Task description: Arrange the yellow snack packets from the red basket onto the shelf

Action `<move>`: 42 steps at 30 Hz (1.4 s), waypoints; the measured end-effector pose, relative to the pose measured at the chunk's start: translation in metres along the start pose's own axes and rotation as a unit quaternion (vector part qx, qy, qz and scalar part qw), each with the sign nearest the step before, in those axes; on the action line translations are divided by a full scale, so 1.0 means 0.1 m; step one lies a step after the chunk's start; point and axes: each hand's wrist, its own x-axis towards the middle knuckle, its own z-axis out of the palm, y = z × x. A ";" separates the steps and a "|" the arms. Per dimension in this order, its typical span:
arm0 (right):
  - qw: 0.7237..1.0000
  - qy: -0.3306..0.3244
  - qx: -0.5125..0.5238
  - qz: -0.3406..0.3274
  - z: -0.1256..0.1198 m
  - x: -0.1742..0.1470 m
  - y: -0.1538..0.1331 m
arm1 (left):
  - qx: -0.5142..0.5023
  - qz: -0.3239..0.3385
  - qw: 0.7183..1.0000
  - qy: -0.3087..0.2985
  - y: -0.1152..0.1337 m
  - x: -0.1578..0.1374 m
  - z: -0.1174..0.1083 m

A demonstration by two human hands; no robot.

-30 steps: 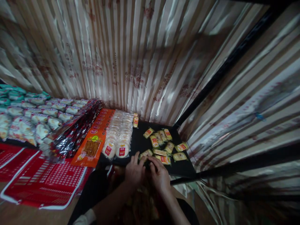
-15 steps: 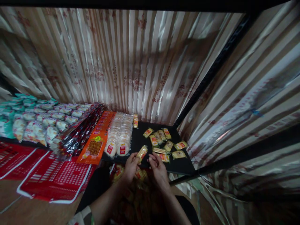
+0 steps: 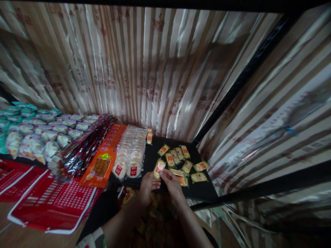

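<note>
- Right hand (image 3: pixel 173 182): thumb and fingers nearly closed, pinching a yellow packet (image 3: pixel 159 166) at its lower edge.
- Left hand (image 3: pixel 147 186): fingers loosely curled just beside the packet's lower end—contact cannot be told.
- Packet: above the black shelf (image 3: pixel 153 153), between the round crackers (image 3: pixel 133 162) and the scattered packets (image 3: pixel 187 166).
- Half a second earlier: left hand held the packet—right hand stood apart.

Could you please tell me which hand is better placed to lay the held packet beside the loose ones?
Probably the right hand: its fingers appear to grip the packet, and it is nearer the loose packets. The left hand sits farther left.
</note>
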 end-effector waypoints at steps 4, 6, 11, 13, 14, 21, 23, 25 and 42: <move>0.996 0.013 -0.047 -0.069 0.06 0.38 -0.08 | 0.139 0.058 0.983 0.103 0.01 0.18 0.14; 0.989 0.025 -0.107 -0.096 0.12 0.59 -0.13 | 0.181 0.120 0.966 0.142 0.05 0.25 0.23; 0.931 0.071 -0.329 -0.142 0.31 1.04 -0.24 | 0.196 0.284 0.928 0.142 0.26 0.37 0.40; 0.924 0.059 -0.347 -0.149 0.40 1.19 -0.26 | 0.181 0.318 0.923 0.120 0.37 0.43 0.44; 0.925 0.049 -0.344 -0.153 0.44 1.26 -0.26 | 0.175 0.317 0.925 0.117 0.42 0.46 0.45; 0.919 0.047 -0.357 -0.159 0.66 1.64 -0.18 | 0.157 0.232 0.958 0.062 0.45 0.61 0.41; 0.918 0.050 -0.362 -0.156 0.68 1.71 -0.14 | 0.156 0.214 0.963 0.052 0.40 0.61 0.37; 0.913 0.056 -0.374 -0.156 0.70 1.76 -0.11 | 0.176 0.196 0.963 0.059 0.37 0.61 0.33; 0.917 0.025 -0.351 -0.188 0.84 1.80 -0.08 | 0.242 0.191 0.950 0.054 0.38 0.68 0.28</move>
